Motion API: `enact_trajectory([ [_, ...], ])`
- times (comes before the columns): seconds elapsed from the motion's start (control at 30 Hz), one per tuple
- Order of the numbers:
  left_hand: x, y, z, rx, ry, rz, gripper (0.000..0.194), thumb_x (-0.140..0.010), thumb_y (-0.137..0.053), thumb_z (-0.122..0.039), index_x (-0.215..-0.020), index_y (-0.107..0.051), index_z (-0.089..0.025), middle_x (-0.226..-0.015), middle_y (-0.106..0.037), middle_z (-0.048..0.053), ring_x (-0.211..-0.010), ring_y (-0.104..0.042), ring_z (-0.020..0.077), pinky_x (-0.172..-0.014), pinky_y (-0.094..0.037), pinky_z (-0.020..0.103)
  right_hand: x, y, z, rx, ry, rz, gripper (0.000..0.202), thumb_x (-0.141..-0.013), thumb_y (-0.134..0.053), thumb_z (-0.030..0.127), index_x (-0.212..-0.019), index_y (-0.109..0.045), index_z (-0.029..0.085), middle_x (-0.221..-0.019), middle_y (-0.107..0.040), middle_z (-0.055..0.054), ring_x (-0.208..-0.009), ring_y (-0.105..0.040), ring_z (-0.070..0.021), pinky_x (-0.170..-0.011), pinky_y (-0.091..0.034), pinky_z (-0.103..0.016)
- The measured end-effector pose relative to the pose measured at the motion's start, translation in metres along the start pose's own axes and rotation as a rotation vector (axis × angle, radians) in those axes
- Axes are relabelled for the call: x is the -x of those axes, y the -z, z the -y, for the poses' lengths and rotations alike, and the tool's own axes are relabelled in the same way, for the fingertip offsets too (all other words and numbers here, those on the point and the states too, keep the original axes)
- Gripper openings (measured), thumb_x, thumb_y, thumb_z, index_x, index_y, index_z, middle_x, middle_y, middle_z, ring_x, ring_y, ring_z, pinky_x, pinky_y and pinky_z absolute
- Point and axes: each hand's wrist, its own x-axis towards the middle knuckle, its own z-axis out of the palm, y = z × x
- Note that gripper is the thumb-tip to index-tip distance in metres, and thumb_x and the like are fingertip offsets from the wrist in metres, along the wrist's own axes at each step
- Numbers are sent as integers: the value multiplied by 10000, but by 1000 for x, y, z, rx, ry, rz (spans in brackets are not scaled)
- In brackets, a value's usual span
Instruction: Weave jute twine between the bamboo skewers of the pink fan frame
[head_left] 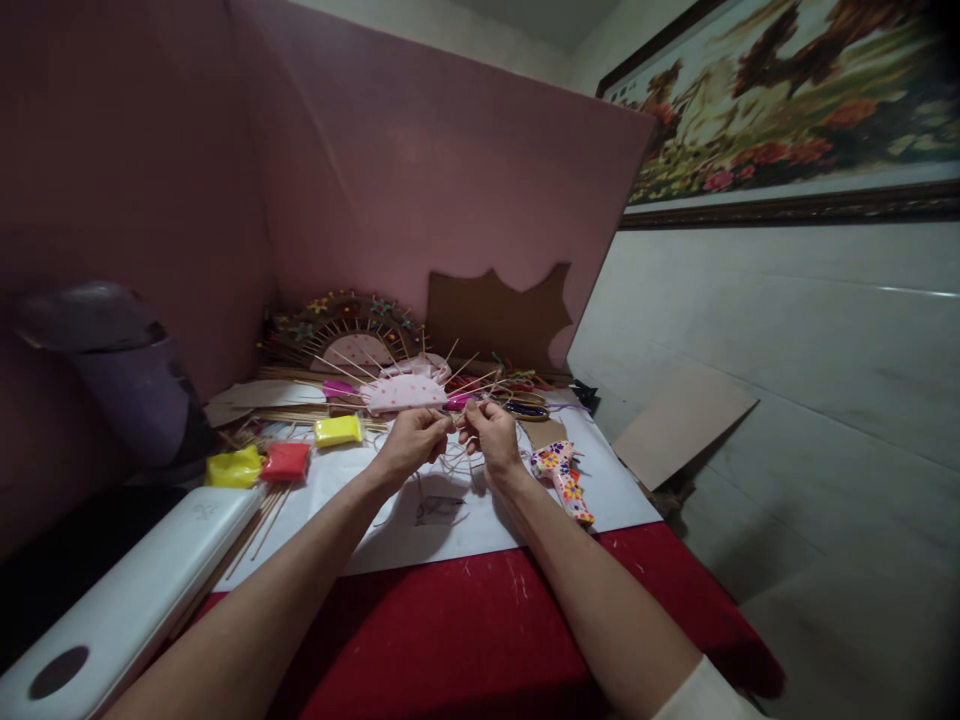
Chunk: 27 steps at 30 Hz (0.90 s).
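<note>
My left hand [417, 436] and my right hand [486, 432] are close together over the white sheet. Both are closed in a pinch; thin pale strands show near and below the fingers, but what each pinch holds is too small to tell. Just behind them lies a pink dotted half-round piece [406, 393] with thin sticks fanning out of it. A flower-patterned glue gun [564, 478] rests to the right of my right hand. Below my hands, a small dark drawing or picture [440, 510] shows on the sheet.
Yellow clay packs [338, 431] and a red one [287, 462] are at the left, near loose sticks and a long white box [142, 600]. A decorated fan [349, 325] and jagged brown cardboard [491, 315] stand behind. Red cloth [450, 640] covers the front edge.
</note>
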Motion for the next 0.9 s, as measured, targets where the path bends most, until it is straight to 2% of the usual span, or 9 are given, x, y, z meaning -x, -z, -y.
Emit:
enact_trajectory([
  [0.1, -1, 0, 0, 20, -35, -15, 204, -701, -575, -311, -616, -541, -129, -370, -414, -61, -321, -302, 39, -347, -201, 181, 1, -1, 2, -29, -8, 51, 334, -666, -656, 476, -684, -525, 169, -567, -586, 29, -390, -495, -57, -277, -324, -127],
  [0.4, -2, 2, 2, 24, -68, -41, 274, -671, -623, -374, -585, -526, -132, -378, -410, -59, -333, -310, 39, -348, -208, 185, 4, -4, 5, -3, -38, 118, 347, -635, -676, 487, -710, -591, 159, -561, -538, 43, -405, -445, -47, -278, -321, -129],
  [0.6, -2, 4, 2, 43, -45, -11, 387, -673, -623, -470, -527, -496, -135, -366, -411, -50, -315, -293, 26, -339, -178, 180, 3, -2, 1, 34, 15, 122, 341, -646, -670, 481, -679, -587, 152, -543, -521, 42, -420, -447, -51, -287, -333, -129],
  [0.73, -2, 4, 3, 14, 4, -47, 418, -705, -586, -490, -504, -496, -135, -362, -440, -30, -280, -315, 37, -312, -177, 185, 2, -1, -2, 63, 22, 107, 359, -640, -667, 493, -647, -573, 147, -517, -511, 44, -406, -443, -54, -282, -332, -137],
  [0.9, 2, 2, -1, -7, -38, -72, 418, -724, -566, -493, -516, -514, -135, -342, -455, -23, -256, -344, 55, -286, -194, 185, 3, -3, -2, 90, 33, 104, 354, -629, -675, 484, -626, -574, 144, -495, -503, 44, -397, -434, -57, -281, -326, -144],
])
